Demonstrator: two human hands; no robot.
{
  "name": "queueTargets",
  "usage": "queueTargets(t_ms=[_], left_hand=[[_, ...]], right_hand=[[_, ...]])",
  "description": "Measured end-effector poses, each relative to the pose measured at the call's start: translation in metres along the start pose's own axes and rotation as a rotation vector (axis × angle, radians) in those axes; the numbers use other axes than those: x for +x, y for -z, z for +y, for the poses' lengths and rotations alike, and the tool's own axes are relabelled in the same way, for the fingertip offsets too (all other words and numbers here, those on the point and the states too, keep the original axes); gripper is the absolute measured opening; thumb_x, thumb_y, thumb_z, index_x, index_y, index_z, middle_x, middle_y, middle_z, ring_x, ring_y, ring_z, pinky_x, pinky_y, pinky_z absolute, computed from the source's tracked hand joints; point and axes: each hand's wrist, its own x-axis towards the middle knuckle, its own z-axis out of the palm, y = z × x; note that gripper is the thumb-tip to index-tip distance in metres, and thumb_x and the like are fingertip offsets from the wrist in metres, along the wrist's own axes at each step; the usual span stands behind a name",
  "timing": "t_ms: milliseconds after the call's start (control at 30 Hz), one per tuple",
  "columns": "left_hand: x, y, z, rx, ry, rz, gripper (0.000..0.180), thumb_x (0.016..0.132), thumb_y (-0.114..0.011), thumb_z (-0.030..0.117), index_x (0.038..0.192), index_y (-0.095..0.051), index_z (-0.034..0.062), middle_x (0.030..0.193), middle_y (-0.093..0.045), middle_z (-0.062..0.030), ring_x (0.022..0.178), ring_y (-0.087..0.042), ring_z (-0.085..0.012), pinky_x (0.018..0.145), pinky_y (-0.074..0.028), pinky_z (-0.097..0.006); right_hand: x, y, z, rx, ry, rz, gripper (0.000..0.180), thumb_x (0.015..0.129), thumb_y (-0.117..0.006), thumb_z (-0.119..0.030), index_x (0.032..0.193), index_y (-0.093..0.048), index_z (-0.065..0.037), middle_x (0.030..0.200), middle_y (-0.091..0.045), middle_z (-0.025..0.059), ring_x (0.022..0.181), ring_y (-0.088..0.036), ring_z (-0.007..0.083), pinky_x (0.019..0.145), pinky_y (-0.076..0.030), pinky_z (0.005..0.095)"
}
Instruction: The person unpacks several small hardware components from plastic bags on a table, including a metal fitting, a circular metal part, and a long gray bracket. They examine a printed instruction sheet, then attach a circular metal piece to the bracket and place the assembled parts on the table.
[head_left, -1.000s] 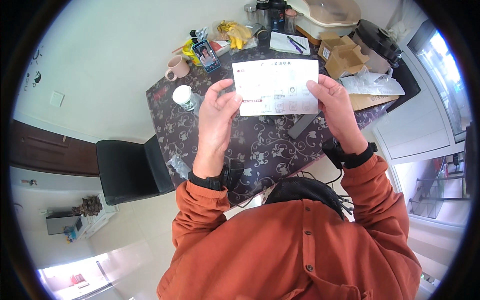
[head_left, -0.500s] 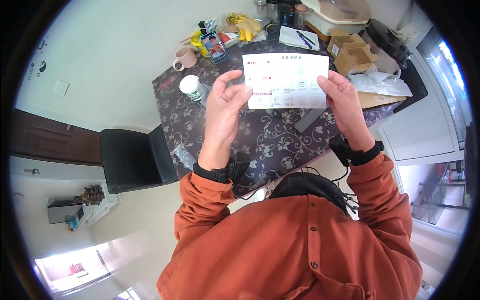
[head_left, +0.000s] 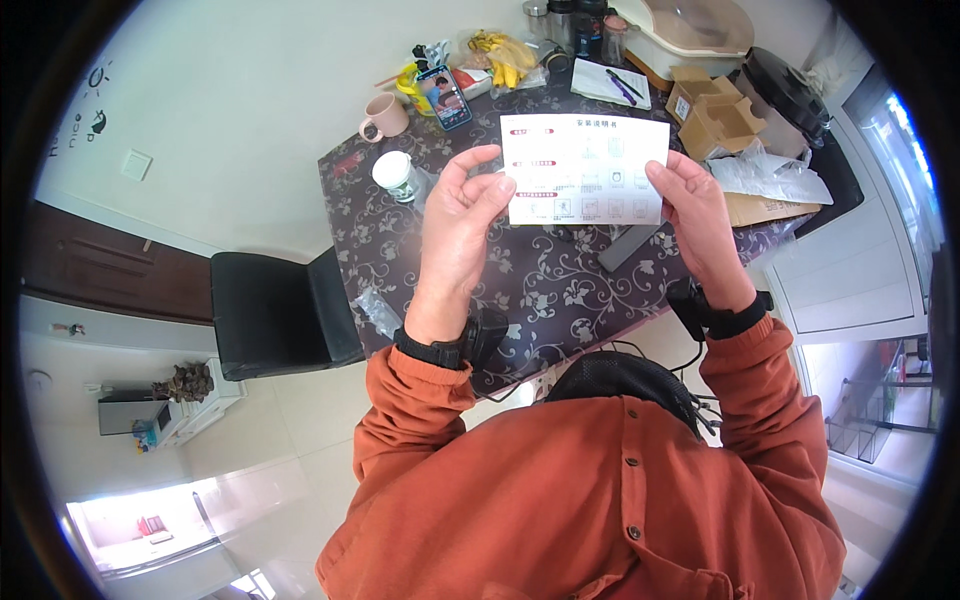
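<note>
Head view: one view only.
Sheet: white instruction sheet [head_left: 585, 168] held up above the dark floral table [head_left: 520, 275], printed side toward the person.
Left hand [head_left: 455, 225]: grip pinching the sheet's left edge.
Right hand [head_left: 700, 225]: grip pinching the right edge.
Nearby: pink mug [head_left: 385, 117], open cardboard box [head_left: 725, 125].
Technique: probably best to keep both pinches level so the sheet stays flat and taut.

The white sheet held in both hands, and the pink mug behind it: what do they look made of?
The sheet looks like thin matte paper: it is flat, printed with small diagrams, and pinched at its edges by the left hand and right hand. The pink mug looks like glazed ceramic, smooth with a loop handle, though plastic is possible.
</note>
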Motion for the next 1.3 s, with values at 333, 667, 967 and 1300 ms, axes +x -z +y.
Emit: queueTargets(t_ms=[333, 667, 967, 1300], left_hand=[[0.001, 0.001, 0.000, 0.062, -0.011, 0.007, 0.042, 0.088, -0.063, 0.005, 0.125, -0.045, -0.0009, 0.098, -0.069, -0.0096, 0.091, -0.062, -0.0119, 0.084, -0.047, -0.026], [0.001, 0.001, -0.001, 0.060, -0.027, 0.000, 0.041, 0.089, -0.063, 0.006, 0.125, -0.044, 0.0001, 0.097, -0.069, -0.0095, 0.092, -0.063, -0.0125, 0.087, -0.046, -0.027], [0.001, 0.002, -0.003, 0.047, -0.030, -0.002, 0.039, 0.089, -0.063, 0.007, 0.124, -0.045, 0.0004, 0.096, -0.070, -0.0089, 0.090, -0.063, -0.0119, 0.086, -0.046, -0.026], [-0.014, -0.022, -0.007, 1.321, -0.821, -0.045, 0.079, 0.067, -0.081, 0.018, 0.132, -0.041, -0.0003, 0.138, -0.044, -0.0223, 0.127, -0.043, -0.0331, 0.104, -0.034, -0.044]], right_hand=[[-0.001, -0.001, 0.001, 0.036, 0.009, -0.010, 0.023, 0.093, -0.059, -0.021, 0.109, -0.062, -0.006, 0.092, -0.065, -0.0045, 0.074, -0.051, -0.0006, 0.064, -0.036, 0.0170], [-0.003, -0.002, -0.001, 0.037, 0.030, -0.022, 0.023, 0.094, -0.058, -0.022, 0.110, -0.062, -0.005, 0.091, -0.066, -0.0036, 0.074, -0.053, 0.0000, 0.063, -0.038, 0.0172], [-0.003, -0.002, 0.001, 0.035, 0.039, -0.017, 0.024, 0.095, -0.058, -0.022, 0.111, -0.061, -0.004, 0.090, -0.067, -0.0027, 0.073, -0.053, 0.0002, 0.063, -0.038, 0.0173], [-0.005, -0.010, 0.000, 0.038, 0.026, 0.022, 0.022, 0.094, -0.058, -0.018, 0.108, -0.061, -0.001, 0.089, -0.068, 0.0000, 0.072, -0.056, 0.0017, 0.062, -0.042, 0.0172]])
